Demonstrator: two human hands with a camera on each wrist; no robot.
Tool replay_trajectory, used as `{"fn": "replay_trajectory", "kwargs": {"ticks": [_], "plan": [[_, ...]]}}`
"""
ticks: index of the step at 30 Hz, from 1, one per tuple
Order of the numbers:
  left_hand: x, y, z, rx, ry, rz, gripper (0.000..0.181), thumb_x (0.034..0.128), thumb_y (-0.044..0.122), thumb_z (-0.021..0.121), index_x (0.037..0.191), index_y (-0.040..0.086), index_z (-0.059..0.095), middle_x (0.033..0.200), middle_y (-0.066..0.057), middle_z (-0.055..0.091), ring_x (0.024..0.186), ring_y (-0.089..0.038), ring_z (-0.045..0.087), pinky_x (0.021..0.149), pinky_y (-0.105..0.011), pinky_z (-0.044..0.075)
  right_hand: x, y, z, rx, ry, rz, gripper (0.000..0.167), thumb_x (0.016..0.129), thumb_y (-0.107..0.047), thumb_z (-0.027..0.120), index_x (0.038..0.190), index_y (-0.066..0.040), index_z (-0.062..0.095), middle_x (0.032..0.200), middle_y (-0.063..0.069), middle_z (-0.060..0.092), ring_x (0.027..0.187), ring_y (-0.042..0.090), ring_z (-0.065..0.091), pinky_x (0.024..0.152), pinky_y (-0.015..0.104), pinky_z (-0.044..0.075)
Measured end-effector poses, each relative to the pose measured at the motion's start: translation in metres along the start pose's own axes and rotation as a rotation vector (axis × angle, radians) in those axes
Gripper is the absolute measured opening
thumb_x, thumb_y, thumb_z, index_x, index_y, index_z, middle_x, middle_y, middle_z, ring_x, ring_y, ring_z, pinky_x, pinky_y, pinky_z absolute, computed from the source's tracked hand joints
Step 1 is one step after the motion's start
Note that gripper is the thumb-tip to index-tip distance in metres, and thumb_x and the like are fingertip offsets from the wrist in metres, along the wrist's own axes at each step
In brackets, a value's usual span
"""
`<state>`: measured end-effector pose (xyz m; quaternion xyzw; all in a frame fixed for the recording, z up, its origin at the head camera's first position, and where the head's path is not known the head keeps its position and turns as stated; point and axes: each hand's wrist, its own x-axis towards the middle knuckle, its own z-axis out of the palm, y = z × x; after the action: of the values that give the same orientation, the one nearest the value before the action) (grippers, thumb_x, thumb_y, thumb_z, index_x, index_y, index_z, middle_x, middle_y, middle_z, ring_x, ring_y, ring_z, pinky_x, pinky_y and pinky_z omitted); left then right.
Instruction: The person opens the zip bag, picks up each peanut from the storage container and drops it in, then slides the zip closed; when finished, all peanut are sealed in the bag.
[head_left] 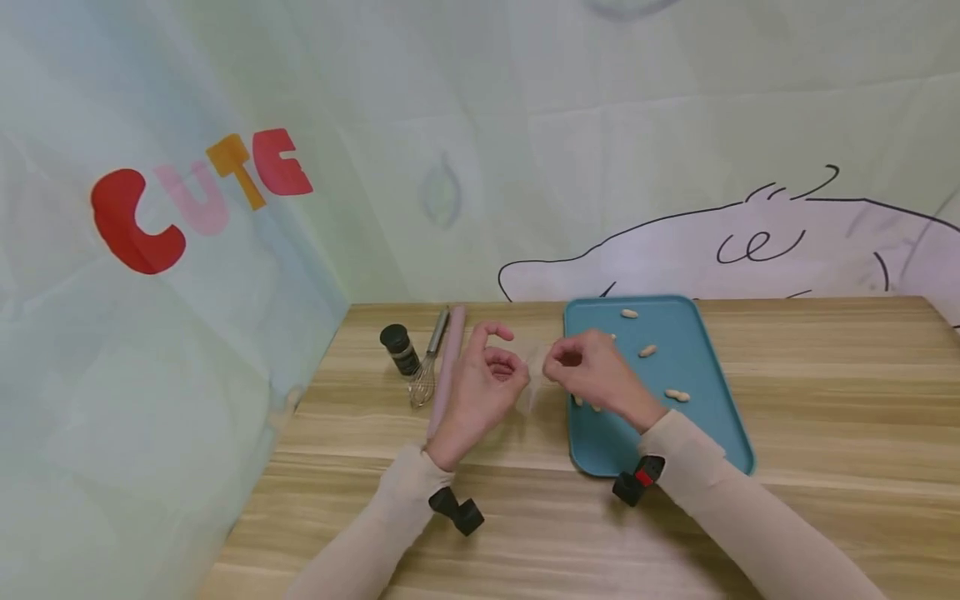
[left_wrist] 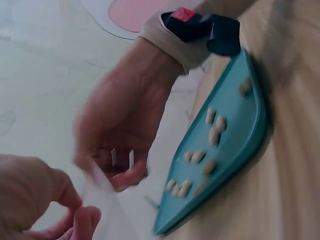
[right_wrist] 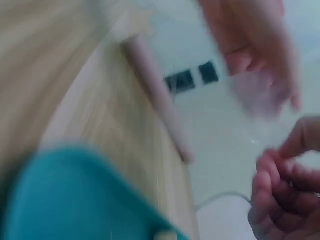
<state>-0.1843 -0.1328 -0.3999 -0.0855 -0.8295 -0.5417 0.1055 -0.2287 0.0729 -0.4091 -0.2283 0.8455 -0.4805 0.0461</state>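
A clear, thin plastic bag [left_wrist: 111,207] hangs between the two hands above the wooden table. With thumb and fingertips, the left hand [head_left: 483,390] pinches one side of it. Opposite, the right hand [head_left: 600,373] pinches the other edge, above the left part of a blue tray [head_left: 701,358]. Several peanuts in their shells [head_left: 677,395] lie scattered on the tray; the right hand and forearm hide some of them in the head view. The bag's outline is faint, and whether anything is inside cannot be told.
Left of the left hand lie a pink rod [head_left: 453,346] like a rolling pin and a wire whisk [head_left: 423,382]. Beside them stands a small jar with a black cap [head_left: 397,343]. Printed cloth hangs behind and left of the wooden table [head_left: 840,392].
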Motion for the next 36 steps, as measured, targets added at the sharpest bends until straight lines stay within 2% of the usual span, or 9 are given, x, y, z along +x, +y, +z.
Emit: {"fn": "replay_trajectory", "kwargs": {"ticks": [4,6,9,12,14,17,21,29,36], "plan": [[0.000,0.003,-0.008,0.171,0.085,0.144,0.038,0.0880,0.000,0.072,0.121,0.010,0.057,0.098,-0.007,0.070,0.073,-0.009,0.072,0.070,-0.019,0.060,-0.002,0.002,-0.005,-0.086,0.024,0.009,0.019,0.093,-0.011,0.062,0.084,-0.006,0.078,0.073,0.001,0.067,0.069,0.014,0.056,0.063,0.027,0.046],[-0.001,0.004,-0.010,0.229,0.074,0.224,0.040,0.0891,0.005,0.078,0.124,0.010,0.059,0.109,-0.007,0.067,0.079,-0.011,0.072,0.073,-0.023,0.062,-0.002,0.003,-0.008,-0.086,-0.011,0.030,0.019,0.094,-0.011,0.061,0.085,-0.006,0.077,0.074,0.004,0.068,0.070,0.015,0.057,0.062,0.027,0.046],[-0.003,0.005,-0.009,0.344,-0.037,0.310,0.066,0.0885,0.030,0.087,0.143,0.014,0.055,0.136,-0.006,0.062,0.115,-0.018,0.069,0.098,-0.035,0.061,-0.003,0.003,-0.014,-0.032,-0.064,0.072,0.018,0.096,-0.014,0.063,0.087,-0.007,0.078,0.080,0.004,0.072,0.074,0.014,0.063,0.067,0.027,0.052],[-0.004,0.003,-0.002,0.471,-0.212,0.316,0.110,0.0771,0.058,0.091,0.164,0.021,0.035,0.163,-0.003,0.047,0.152,-0.024,0.045,0.123,-0.052,0.043,-0.003,0.003,-0.018,0.032,-0.098,0.103,0.019,0.097,-0.015,0.063,0.086,-0.008,0.077,0.078,0.004,0.071,0.073,0.015,0.064,0.070,0.029,0.055],[-0.005,0.001,0.004,0.524,-0.335,0.281,0.126,0.0728,0.068,0.090,0.170,0.022,0.024,0.173,-0.002,0.035,0.162,-0.026,0.033,0.129,-0.058,0.032,-0.003,0.003,-0.020,0.053,-0.118,0.102,0.019,0.097,-0.015,0.064,0.084,-0.009,0.077,0.074,0.003,0.069,0.070,0.017,0.063,0.069,0.031,0.055],[-0.004,-0.004,0.011,0.540,-0.403,0.225,0.123,0.0746,0.070,0.088,0.169,0.018,0.028,0.168,-0.004,0.045,0.156,-0.025,0.043,0.127,-0.057,0.035,-0.004,0.003,-0.021,0.073,-0.145,0.088,0.022,0.098,-0.015,0.063,0.081,-0.010,0.076,0.069,0.002,0.066,0.067,0.019,0.060,0.069,0.035,0.055],[-0.003,-0.008,0.015,0.492,-0.355,0.205,0.099,0.0806,0.060,0.088,0.158,0.015,0.046,0.144,-0.005,0.065,0.127,-0.027,0.064,0.112,-0.053,0.049,-0.006,0.006,-0.024,0.075,-0.157,0.083,0.022,0.098,-0.014,0.062,0.083,-0.004,0.075,0.068,0.001,0.063,0.066,0.017,0.059,0.066,0.033,0.053],[-0.001,-0.012,0.014,0.500,-0.246,0.273,0.078,0.0850,0.057,0.086,0.144,0.015,0.058,0.108,0.000,0.070,0.094,-0.016,0.065,0.091,-0.040,0.054,-0.008,0.014,-0.028,0.028,-0.153,0.132,0.024,0.101,-0.018,0.061,0.099,-0.003,0.080,0.085,0.015,0.076,0.075,0.019,0.067,0.073,0.032,0.058],[0.001,-0.017,0.009,0.452,-0.174,0.110,0.080,0.0783,0.061,0.090,0.138,0.019,0.058,0.103,-0.002,0.072,0.087,-0.015,0.066,0.079,-0.034,0.056,-0.005,0.030,-0.028,-0.248,-0.221,0.035,0.023,0.101,-0.015,0.070,0.118,-0.003,0.079,0.104,0.010,0.080,0.080,0.013,0.065,0.072,0.032,0.054]]}}
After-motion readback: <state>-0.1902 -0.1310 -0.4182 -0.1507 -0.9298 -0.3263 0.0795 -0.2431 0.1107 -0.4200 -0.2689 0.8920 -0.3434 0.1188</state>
